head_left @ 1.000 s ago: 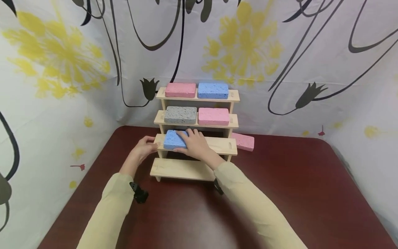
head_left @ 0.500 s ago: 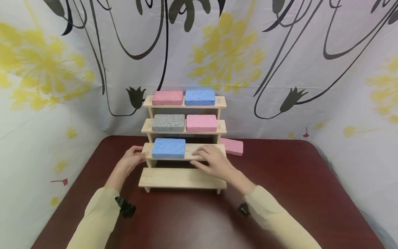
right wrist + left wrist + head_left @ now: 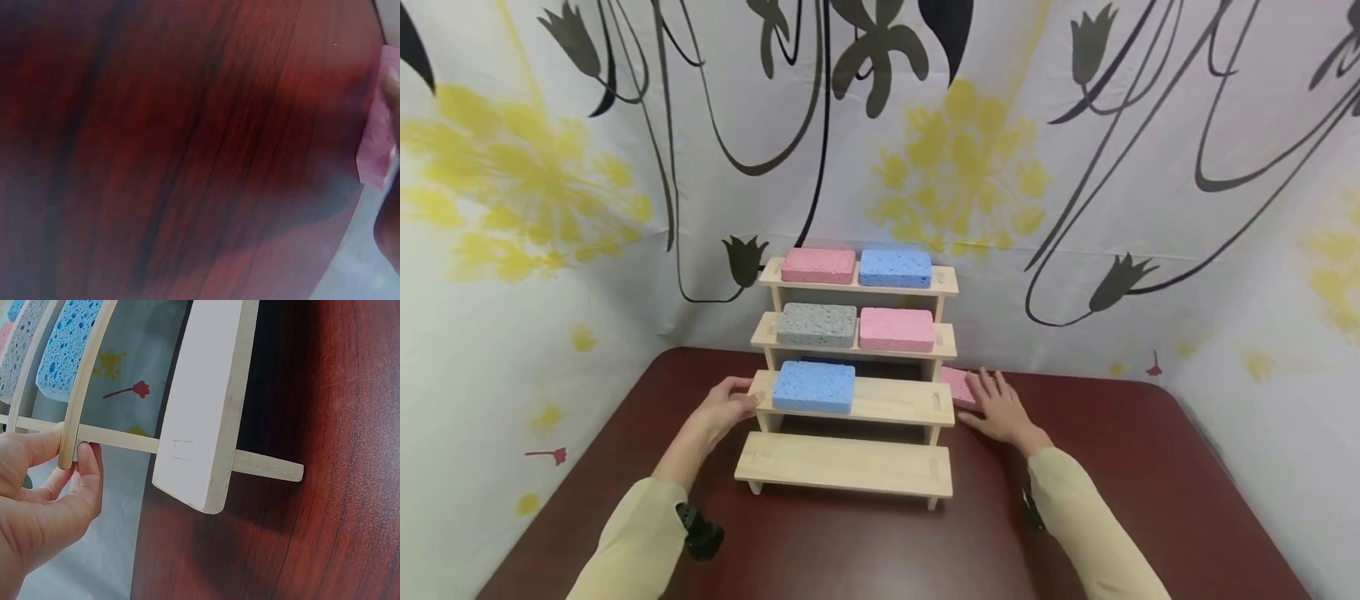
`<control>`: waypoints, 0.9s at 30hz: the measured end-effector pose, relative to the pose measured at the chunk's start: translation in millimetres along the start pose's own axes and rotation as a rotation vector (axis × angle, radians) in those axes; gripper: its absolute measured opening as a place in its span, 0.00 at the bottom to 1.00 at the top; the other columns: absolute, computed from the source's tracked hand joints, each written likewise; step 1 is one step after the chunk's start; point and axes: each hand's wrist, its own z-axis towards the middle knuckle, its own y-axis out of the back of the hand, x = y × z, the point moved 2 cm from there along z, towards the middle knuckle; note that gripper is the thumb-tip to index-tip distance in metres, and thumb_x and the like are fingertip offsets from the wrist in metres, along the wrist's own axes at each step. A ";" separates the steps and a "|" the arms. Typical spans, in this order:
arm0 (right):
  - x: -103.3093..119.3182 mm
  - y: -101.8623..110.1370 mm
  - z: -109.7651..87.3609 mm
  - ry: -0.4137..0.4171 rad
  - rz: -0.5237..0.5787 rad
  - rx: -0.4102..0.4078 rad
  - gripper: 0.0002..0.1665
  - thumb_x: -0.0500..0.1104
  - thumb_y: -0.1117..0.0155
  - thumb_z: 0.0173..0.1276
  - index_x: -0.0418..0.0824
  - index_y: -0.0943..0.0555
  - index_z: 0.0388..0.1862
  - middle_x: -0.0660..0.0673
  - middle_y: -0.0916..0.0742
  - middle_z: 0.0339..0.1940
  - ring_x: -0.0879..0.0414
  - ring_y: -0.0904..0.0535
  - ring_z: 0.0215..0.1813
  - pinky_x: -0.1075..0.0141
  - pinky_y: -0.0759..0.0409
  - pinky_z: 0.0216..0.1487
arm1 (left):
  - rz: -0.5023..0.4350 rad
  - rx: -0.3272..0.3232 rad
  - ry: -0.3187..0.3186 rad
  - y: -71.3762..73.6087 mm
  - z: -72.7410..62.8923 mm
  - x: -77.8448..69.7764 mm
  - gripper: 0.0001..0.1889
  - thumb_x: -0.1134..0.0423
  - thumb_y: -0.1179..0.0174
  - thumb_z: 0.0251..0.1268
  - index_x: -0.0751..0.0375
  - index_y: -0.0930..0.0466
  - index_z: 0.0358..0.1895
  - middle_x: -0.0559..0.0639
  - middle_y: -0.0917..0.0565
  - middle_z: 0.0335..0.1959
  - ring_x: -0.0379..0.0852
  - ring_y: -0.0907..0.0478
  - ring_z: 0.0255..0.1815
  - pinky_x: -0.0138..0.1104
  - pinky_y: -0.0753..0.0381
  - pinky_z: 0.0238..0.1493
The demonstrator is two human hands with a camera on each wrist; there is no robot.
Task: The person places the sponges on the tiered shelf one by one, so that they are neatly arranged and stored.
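Observation:
A wooden tiered rack [image 3: 842,464] stands on the table. My left hand [image 3: 721,414] pinches the left end of its second-lowest step, thumb on top and fingers beneath, as the left wrist view shows. On that step sits a blue sponge [image 3: 814,387], at the left. My right hand [image 3: 1004,410] reaches to a pink sponge [image 3: 957,387] lying on the table beside the rack's right side. Its fingers are spread and partly cover the sponge. Only part of this hand and the pink sponge [image 3: 376,140] show in the right wrist view.
A grey sponge [image 3: 817,324] and a pink sponge [image 3: 897,329] sit one step higher. The top step bears a red-pink sponge [image 3: 817,265] and a blue sponge [image 3: 895,268]. Patterned cloth [image 3: 850,200] hangs behind the dark red table [image 3: 1112,467].
My right hand has let go of the blue sponge on the second-lowest step and moved right to the pink sponge on the table. The left hand keeps its hold on the rack.

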 end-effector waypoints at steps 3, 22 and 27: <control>0.6 -9.2 -8.7 -0.018 -0.021 0.039 0.41 0.55 0.39 0.60 0.35 0.39 0.66 0.29 0.35 0.65 0.31 0.42 0.66 0.38 0.40 0.64 | 0.002 0.015 0.003 -5.1 -1.8 3.6 0.25 0.65 0.51 0.67 0.74 0.45 0.62 0.66 0.26 0.47 0.41 0.25 0.40 0.43 0.25 0.57; -3.1 47.2 -63.2 -0.104 0.326 0.043 0.43 0.52 0.31 0.53 0.36 0.37 0.63 0.30 0.33 0.50 0.41 0.35 0.48 0.53 0.29 0.43 | 0.001 0.038 0.078 1.6 8.5 -3.7 0.27 0.63 0.54 0.69 0.68 0.49 0.67 0.67 0.33 0.59 0.50 0.30 0.54 0.43 0.33 0.66; 4.7 67.4 -75.6 -0.105 0.348 0.010 0.42 0.52 0.32 0.54 0.39 0.37 0.64 0.30 0.33 0.51 0.40 0.35 0.49 0.54 0.30 0.43 | 0.009 0.047 0.084 1.2 6.6 -3.5 0.27 0.62 0.54 0.70 0.67 0.50 0.68 0.68 0.33 0.61 0.53 0.32 0.58 0.44 0.36 0.67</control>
